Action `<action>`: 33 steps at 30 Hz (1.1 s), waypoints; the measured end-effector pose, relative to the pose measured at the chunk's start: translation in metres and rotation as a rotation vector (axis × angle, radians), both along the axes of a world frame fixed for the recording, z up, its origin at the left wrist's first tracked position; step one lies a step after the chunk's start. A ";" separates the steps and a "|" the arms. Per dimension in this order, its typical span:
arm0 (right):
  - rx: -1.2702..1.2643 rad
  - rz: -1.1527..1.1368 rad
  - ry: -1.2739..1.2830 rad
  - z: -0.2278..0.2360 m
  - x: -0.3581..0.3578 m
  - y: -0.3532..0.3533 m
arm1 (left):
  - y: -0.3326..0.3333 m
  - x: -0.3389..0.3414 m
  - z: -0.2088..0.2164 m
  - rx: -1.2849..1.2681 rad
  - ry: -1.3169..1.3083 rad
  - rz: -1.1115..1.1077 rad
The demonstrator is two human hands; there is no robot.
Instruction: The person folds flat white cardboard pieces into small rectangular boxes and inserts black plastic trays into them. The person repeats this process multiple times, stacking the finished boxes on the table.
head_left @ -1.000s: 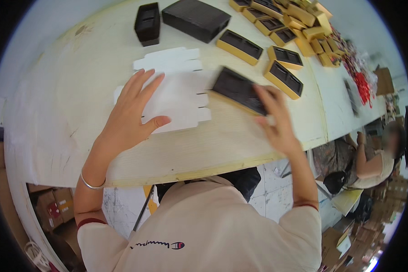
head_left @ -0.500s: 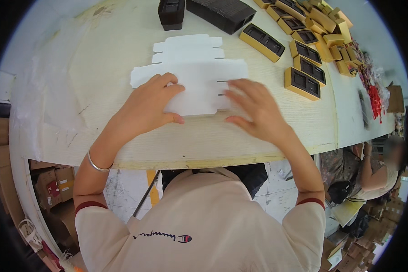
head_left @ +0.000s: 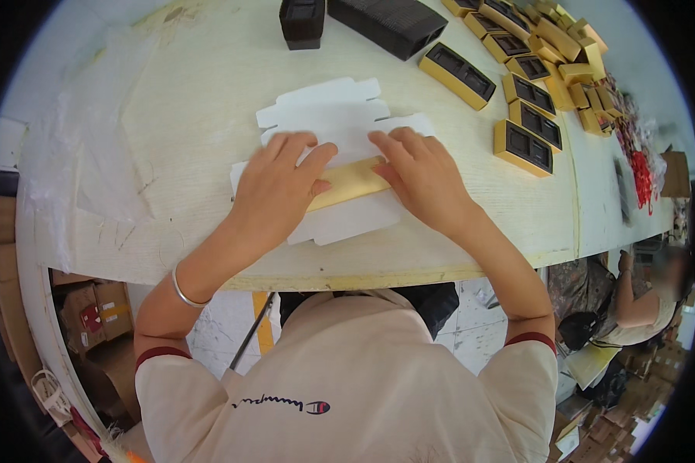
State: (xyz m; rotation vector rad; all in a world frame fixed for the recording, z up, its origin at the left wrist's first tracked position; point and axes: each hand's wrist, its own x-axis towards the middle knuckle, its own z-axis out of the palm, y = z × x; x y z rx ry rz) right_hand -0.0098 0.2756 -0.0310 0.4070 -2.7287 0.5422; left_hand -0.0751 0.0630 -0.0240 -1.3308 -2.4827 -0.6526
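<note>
A flat carton blank (head_left: 333, 116), white inside and with tabs along its edges, lies on the table in front of me. One panel is bent up across its middle and shows a gold face (head_left: 351, 185). My left hand (head_left: 274, 185) grips the left end of this raised panel, its fingers curled over the top and its thumb on the gold side. At the panel's right end my right hand (head_left: 425, 177) holds on the same way, fingers bent and thumb near the gold face. A white flap (head_left: 351, 220) extends toward me below the gold panel. My hands hide both panel ends.
Several gold boxes with black inserts (head_left: 523, 147) stand at the right. Black inserts, one short stack (head_left: 302, 23) and one long stack (head_left: 390, 27), lie at the far side. Clear plastic film (head_left: 93, 147) covers the left side. Another person (head_left: 645, 305) sits at the far right.
The blank lay flat with its white side up; now a panel is bent up, showing gold. Both hands have closed on it, the right one moving inward. The view has shifted slightly.
</note>
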 end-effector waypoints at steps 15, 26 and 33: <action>0.274 0.372 0.022 0.003 -0.016 0.003 | -0.005 -0.002 -0.011 -0.105 -0.090 -0.108; -0.249 0.030 -0.315 0.034 -0.036 -0.001 | 0.001 -0.006 0.029 0.127 0.037 0.052; -0.164 0.196 0.001 0.042 0.007 -0.044 | 0.015 0.017 0.028 0.851 -1.272 -0.019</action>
